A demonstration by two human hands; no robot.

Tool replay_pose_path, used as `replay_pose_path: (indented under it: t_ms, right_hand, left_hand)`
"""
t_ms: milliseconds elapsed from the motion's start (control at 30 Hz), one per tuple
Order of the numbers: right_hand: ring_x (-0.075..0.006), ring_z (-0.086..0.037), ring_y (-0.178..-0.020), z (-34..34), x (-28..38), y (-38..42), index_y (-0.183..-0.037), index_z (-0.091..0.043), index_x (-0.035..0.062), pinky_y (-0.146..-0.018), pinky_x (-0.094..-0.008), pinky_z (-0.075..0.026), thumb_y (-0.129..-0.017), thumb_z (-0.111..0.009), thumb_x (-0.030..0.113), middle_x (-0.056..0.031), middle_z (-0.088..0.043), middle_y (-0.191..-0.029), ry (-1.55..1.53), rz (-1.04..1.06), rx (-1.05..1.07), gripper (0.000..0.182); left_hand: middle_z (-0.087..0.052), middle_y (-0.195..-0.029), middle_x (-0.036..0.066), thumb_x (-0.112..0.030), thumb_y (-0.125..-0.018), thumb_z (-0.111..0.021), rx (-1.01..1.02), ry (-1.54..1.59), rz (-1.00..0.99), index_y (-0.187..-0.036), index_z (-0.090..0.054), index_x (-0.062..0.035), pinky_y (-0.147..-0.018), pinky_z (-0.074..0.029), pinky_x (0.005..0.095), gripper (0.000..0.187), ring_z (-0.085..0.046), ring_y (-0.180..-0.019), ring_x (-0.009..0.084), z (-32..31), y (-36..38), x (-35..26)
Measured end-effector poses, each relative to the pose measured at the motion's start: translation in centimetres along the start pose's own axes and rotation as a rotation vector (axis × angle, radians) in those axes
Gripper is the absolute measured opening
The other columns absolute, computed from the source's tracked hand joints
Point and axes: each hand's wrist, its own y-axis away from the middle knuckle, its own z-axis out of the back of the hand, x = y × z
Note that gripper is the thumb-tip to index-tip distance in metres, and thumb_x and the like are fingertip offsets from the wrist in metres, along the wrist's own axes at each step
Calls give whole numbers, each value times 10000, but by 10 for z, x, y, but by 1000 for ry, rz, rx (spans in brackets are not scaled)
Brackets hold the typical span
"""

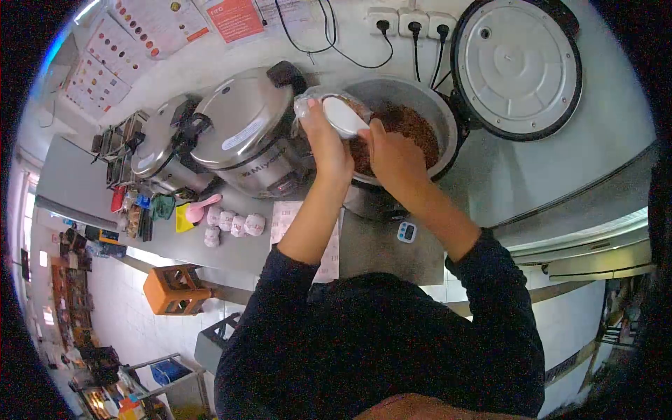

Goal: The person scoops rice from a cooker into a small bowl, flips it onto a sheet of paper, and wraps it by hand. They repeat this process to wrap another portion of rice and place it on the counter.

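An open rice cooker pot stands in front of me with reddish-brown, grainy food inside. Over its left rim, my left hand grips a clear plastic bag. My right hand is closed on a white rice paddle, its broad blade at the mouth of the bag. Some brown food shows by the blade, but how much the bag contains is hidden. The cooker's lid is tipped open on the right.
Two lidded cookers stand left of the pot. Along the counter lie wrapped white bundles, a pink scoop, a printed paper sheet and a small timer. Plugs and cables hang behind. An orange stool stands below.
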Motion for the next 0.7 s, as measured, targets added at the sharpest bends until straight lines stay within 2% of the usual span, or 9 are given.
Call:
replay_pose_path:
  t_ms: [133, 267, 300, 333, 367, 500, 600, 633, 700]
  right_hand:
    - [-397, -685, -740, 0, -15, -17, -977, -597, 57, -610, -535, -521, -1024, -419, 323, -229, -674, -791, 158, 55, -130, 323]
    - [-419, -676, -810, -3, -95, -35, -996, -653, 38, -684, -543, -534, -959, -455, 190, -216, -687, -863, 317, 112, -162, 252]
    - [-450, -652, -790, 1, -117, -40, -929, -641, 22, -689, -560, -513, -963, -464, 212, -232, -679, -893, 276, 211, -89, 262]
    - [-460, -630, -818, 14, -117, -37, -914, -637, 17, -738, -554, -502, -958, -479, 221, -234, -668, -909, 334, 47, 28, 262]
    - [-416, -618, -917, 35, -106, -28, -1034, -644, -21, -820, -489, -477, -1004, -454, 263, -221, -658, -978, 170, -19, 66, 343]
    - [-350, -623, -1042, 61, -150, -14, -1179, -634, -26, -891, -430, -461, -964, -587, 256, -221, -649, -1138, 277, -114, 263, 358]
    - [-258, -622, -1034, 42, -170, 15, -1279, -575, -22, -929, -395, -470, -975, -588, 299, -144, -645, -1186, -190, 155, -172, 441]
    - [-249, -627, -1010, 22, -175, 35, -1304, -553, -14, -901, -381, -493, -973, -590, 296, -137, -641, -1194, -222, 131, -50, 455]
    - [-218, -642, -921, -81, -296, 39, -1332, -528, 22, -748, -308, -546, -954, -614, 266, -122, -638, -1184, -1375, -226, 714, 458]
  left_hand:
    - [-552, -1192, 82, -454, -1031, -428, -85, 92, 135, -1306, -418, -109, -920, -495, 405, 441, -576, -1084, 212, -3, 7, -4]
    - [-637, -1067, 86, -580, -1004, -373, 138, 123, 88, -1180, -530, -97, -939, -484, 466, 537, -622, -1009, 261, 23, -13, 13]
    - [-632, -1076, 87, -582, -1006, -364, 143, -3, 109, -1166, -547, -88, -962, -468, 441, 551, -608, -1027, 257, 15, -6, -2]
    - [-632, -1079, 92, -609, -995, -363, 147, 46, -8, -1149, -569, -93, -980, -446, 432, 577, -592, -1038, 253, 28, -18, 26]
    - [-630, -1096, 94, -630, -988, -349, 178, 38, -46, -1152, -580, -96, -993, -427, 415, 605, -577, -1051, 249, 31, -15, 35]
    - [-637, -1098, 92, -662, -953, -387, 96, 438, 254, -1125, -596, -109, -928, -491, 459, 615, -612, -1012, 249, 23, 26, -18]
    - [-637, -1176, 110, -701, -931, -387, 264, 540, 220, -1195, -589, -97, -951, -481, 488, 690, -611, -1081, 268, 63, 40, -42]
    - [-637, -1181, 114, -705, -928, -388, 257, 565, 234, -1205, -588, -91, -957, -477, 489, 703, -610, -1089, 273, 81, 55, -48]
    - [-639, -1182, 121, -709, -924, -391, 208, 616, 284, -1216, -587, -80, -967, -471, 488, 721, -609, -1097, 284, 125, 74, -59]
